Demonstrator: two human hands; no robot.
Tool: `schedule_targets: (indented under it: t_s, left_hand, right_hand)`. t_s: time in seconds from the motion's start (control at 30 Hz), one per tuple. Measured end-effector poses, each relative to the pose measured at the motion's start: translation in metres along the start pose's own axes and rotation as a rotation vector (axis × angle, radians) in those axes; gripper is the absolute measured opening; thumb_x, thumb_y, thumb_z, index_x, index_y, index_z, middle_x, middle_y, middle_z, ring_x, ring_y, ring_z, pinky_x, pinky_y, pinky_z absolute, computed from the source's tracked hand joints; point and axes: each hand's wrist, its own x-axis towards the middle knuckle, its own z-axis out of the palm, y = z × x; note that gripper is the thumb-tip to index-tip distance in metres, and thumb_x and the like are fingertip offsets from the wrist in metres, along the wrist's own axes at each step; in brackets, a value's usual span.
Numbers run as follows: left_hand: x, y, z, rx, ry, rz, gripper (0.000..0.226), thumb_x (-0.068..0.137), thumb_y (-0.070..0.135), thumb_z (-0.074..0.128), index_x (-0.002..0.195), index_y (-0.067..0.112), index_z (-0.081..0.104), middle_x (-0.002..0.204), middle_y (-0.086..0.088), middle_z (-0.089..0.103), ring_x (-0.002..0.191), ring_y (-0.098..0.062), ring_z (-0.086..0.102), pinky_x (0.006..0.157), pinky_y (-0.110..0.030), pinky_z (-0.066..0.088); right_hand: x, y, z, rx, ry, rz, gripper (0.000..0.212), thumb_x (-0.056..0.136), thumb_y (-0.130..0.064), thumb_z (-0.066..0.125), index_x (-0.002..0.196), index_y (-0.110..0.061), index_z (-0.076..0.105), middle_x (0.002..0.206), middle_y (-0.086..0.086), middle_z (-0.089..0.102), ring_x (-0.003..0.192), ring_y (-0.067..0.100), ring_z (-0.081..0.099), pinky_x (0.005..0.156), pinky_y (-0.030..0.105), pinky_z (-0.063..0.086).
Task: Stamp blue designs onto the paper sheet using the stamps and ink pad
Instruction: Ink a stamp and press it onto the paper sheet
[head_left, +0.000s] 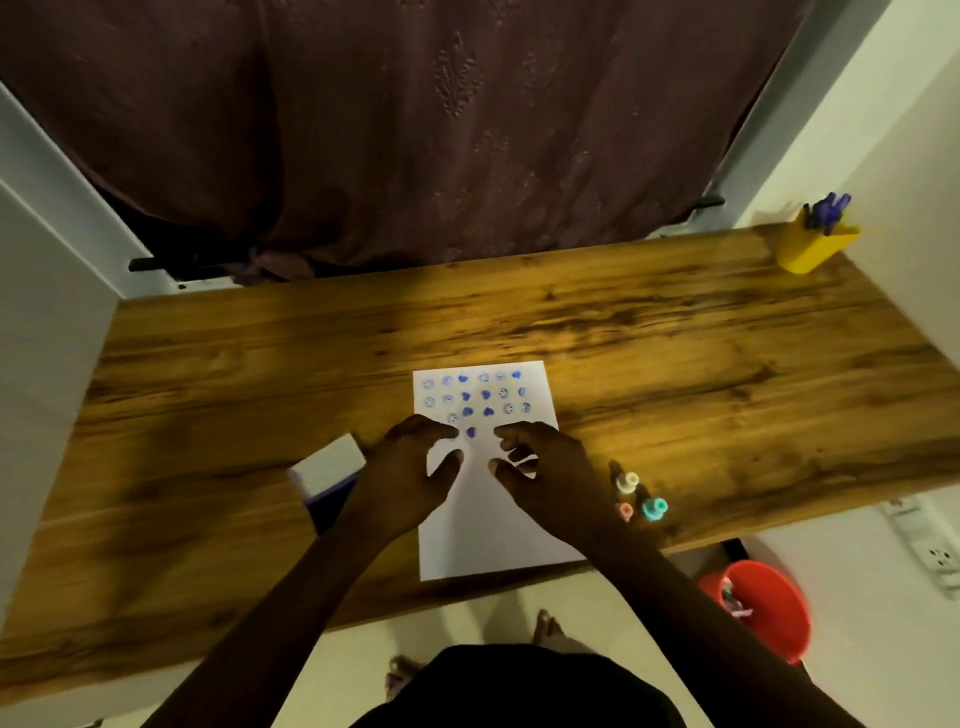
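Note:
A white paper sheet (483, 525) lies on the wooden table, its upper part covered with several rows of blue stamped hearts and faces (475, 397). My left hand (405, 467) hovers over the sheet's left edge, fingers spread, holding nothing. My right hand (545, 467) is over the sheet's right side, fingers curled loosely apart and empty. The ink pad (330, 475), a white lid over a blue base, sits just left of my left hand. Three small stamps stand right of the paper: a cream one (628, 482), a pink one (625, 512) and a teal one (653, 508).
A yellow cup (813, 247) with blue pens stands at the table's far right corner. A red bucket (763, 608) sits on the floor below the table's right end. A dark curtain (415, 130) hangs behind the table. My feet show under the near edge.

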Motion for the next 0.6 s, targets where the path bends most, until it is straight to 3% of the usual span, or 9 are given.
schedule_targets:
  t_s: [0.1,0.27,0.37,0.43,0.53,0.6]
  left_hand:
    - [0.006,0.022,0.024,-0.020,-0.021,0.038,0.035,0.092,0.043,0.068,0.125,0.029,0.066,0.128,0.005,0.068,0.115,-0.015,0.065,0.099,-0.035,0.053]
    - [0.011,0.053,0.062,-0.074,-0.068,0.080,0.034,0.091,0.045,0.068,0.121,0.030,0.068,0.124,0.007,0.071,0.111,-0.013,0.066,0.099,-0.024,0.044]
    - [0.013,0.065,0.079,-0.080,-0.136,0.104,0.035,0.092,0.048,0.064,0.123,0.031,0.067,0.125,0.008,0.070,0.111,-0.010,0.066,0.095,-0.020,0.046]
    - [0.015,0.071,0.088,-0.084,-0.175,0.112,0.037,0.092,0.049,0.063,0.123,0.030,0.067,0.125,0.008,0.070,0.110,-0.009,0.066,0.092,-0.016,0.046]
    - [0.015,0.077,0.098,-0.084,-0.198,0.102,0.038,0.091,0.049,0.064,0.124,0.029,0.067,0.124,0.008,0.071,0.106,-0.007,0.067,0.083,-0.002,0.034]
    - [0.016,0.079,0.103,-0.083,-0.189,0.105,0.040,0.091,0.051,0.063,0.124,0.028,0.067,0.122,0.008,0.071,0.104,-0.007,0.067,0.082,-0.004,0.036]
  right_hand:
    - [-0.006,0.019,-0.029,-0.074,0.037,0.020,0.036,0.087,-0.028,0.077,0.120,-0.021,0.068,0.107,-0.004,0.072,0.091,0.009,0.067,0.083,0.026,0.059]
    - [-0.008,0.058,-0.071,-0.210,0.015,0.136,0.030,0.086,-0.026,0.077,0.115,-0.019,0.071,0.109,-0.002,0.073,0.086,0.006,0.065,0.074,0.014,0.047]
    - [-0.009,0.081,-0.089,-0.304,-0.034,0.205,0.035,0.085,-0.029,0.076,0.120,-0.023,0.070,0.115,-0.003,0.071,0.097,0.011,0.069,0.078,0.022,0.053]
    - [-0.009,0.095,-0.096,-0.377,-0.061,0.225,0.035,0.083,-0.032,0.076,0.117,-0.025,0.071,0.113,-0.004,0.071,0.095,0.012,0.069,0.078,0.027,0.058]
    - [-0.009,0.106,-0.098,-0.508,-0.112,0.247,0.031,0.081,-0.039,0.073,0.111,-0.032,0.070,0.106,-0.007,0.071,0.089,0.013,0.069,0.074,0.034,0.060]
    - [-0.009,0.112,-0.099,-0.554,-0.119,0.249,0.027,0.080,-0.043,0.071,0.106,-0.034,0.069,0.101,-0.010,0.070,0.088,0.013,0.069,0.072,0.035,0.060]
